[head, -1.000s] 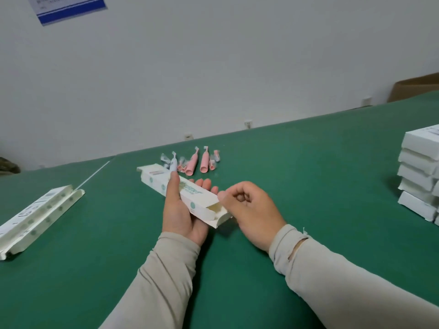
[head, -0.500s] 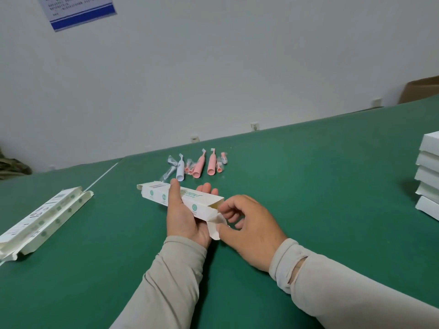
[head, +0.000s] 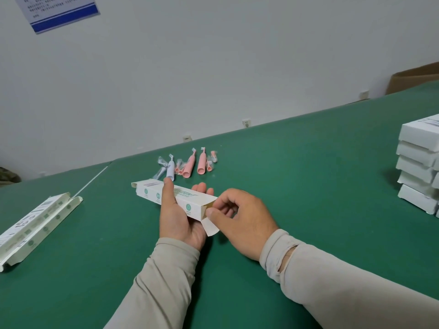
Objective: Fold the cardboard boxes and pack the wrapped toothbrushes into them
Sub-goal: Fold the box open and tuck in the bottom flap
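Note:
My left hand (head: 177, 219) holds a long white cardboard box (head: 152, 193) from below, thumb across its top face, just above the green table. The box's near end is open, showing a brownish inside. My right hand (head: 240, 219) is at that end, thumb and curled fingers pinching the end flap (head: 210, 227), which hangs down and outward. Beyond the box lie several wrapped toothbrushes (head: 190, 163): pink ones and a pale blue one (head: 170, 169), with small wrapped brush heads among them.
A flat, unfolded box blank (head: 35, 224) lies at the left of the green table (head: 308, 186). A stack of white boxes (head: 418, 167) stands at the right edge. A brown carton (head: 413, 78) sits at the far right by the white wall.
The end flap, tucked against the box one second ago, now hangs open and down under my right thumb. The box has turned slightly, and the view has shifted a little.

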